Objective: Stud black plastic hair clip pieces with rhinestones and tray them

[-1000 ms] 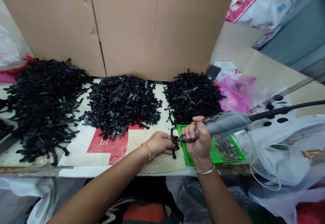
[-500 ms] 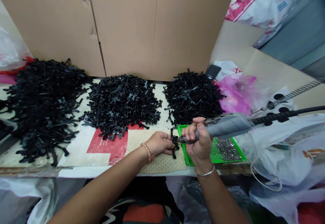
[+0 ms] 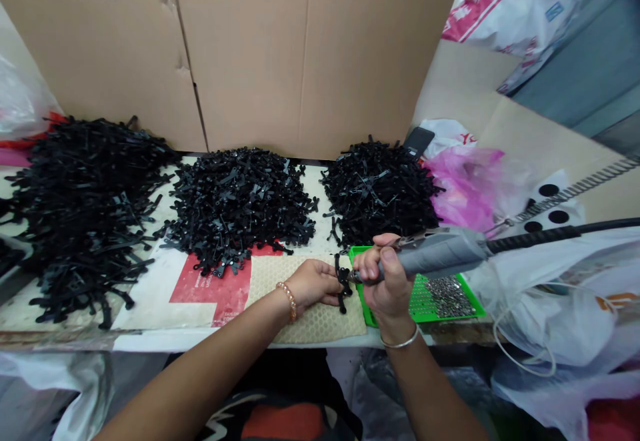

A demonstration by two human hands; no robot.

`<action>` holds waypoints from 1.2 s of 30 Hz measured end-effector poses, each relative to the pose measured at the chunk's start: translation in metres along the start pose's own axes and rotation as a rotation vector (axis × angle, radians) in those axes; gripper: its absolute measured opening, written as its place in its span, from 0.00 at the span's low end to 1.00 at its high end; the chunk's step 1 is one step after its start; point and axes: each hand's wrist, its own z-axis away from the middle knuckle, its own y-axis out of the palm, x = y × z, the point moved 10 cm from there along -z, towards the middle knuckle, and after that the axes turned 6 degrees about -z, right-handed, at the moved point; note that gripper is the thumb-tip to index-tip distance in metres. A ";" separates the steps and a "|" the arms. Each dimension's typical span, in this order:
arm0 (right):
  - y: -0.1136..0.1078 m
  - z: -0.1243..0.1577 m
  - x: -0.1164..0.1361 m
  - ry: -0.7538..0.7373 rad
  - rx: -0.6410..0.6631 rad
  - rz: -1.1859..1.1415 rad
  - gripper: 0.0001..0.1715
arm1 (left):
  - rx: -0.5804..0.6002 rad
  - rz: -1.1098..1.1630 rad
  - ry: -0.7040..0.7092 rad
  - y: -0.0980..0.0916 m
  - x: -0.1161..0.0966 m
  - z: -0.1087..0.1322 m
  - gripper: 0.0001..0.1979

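Observation:
My left hand [image 3: 316, 282] is closed on a small black jointed plastic part [image 3: 343, 299], held down on a beige textured mat [image 3: 305, 327]. My right hand [image 3: 387, 277] grips a grey electric screwdriver [image 3: 435, 253] lying almost level, its tip pointing left and meeting the black part. The exact contact point is too small to make out. Just beneath the tool and right hand is a green tray [image 3: 475, 294] with a heap of small metal screws [image 3: 447, 296] in it.
Three heaps of black plastic parts stand along the bench: left [image 3: 90, 207], middle [image 3: 245, 201] and right [image 3: 380, 194]. Behind them rises a cardboard sheet [image 3: 250, 54]. A coiled spring [image 3: 595, 181] and black cable [image 3: 595, 227] run from the tool. Pink plastic [image 3: 465, 184] and white bags [image 3: 540, 294] crowd the right.
My right hand and the screwdriver have shifted slightly left, and the screwdriver's rear end sits a little lower. My left hand keeps its hold on the black part.

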 end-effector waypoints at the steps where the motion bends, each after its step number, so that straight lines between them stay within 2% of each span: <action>1: 0.000 0.000 0.000 -0.001 0.001 0.000 0.09 | 0.002 0.001 0.001 0.000 0.000 0.000 0.09; 23: -0.001 -0.002 0.002 0.021 -0.024 0.019 0.10 | 0.027 0.010 0.013 0.003 -0.001 0.000 0.08; 36: 0.000 -0.001 -0.001 0.026 -0.019 0.036 0.10 | -0.004 0.021 -0.016 0.001 0.000 0.002 0.08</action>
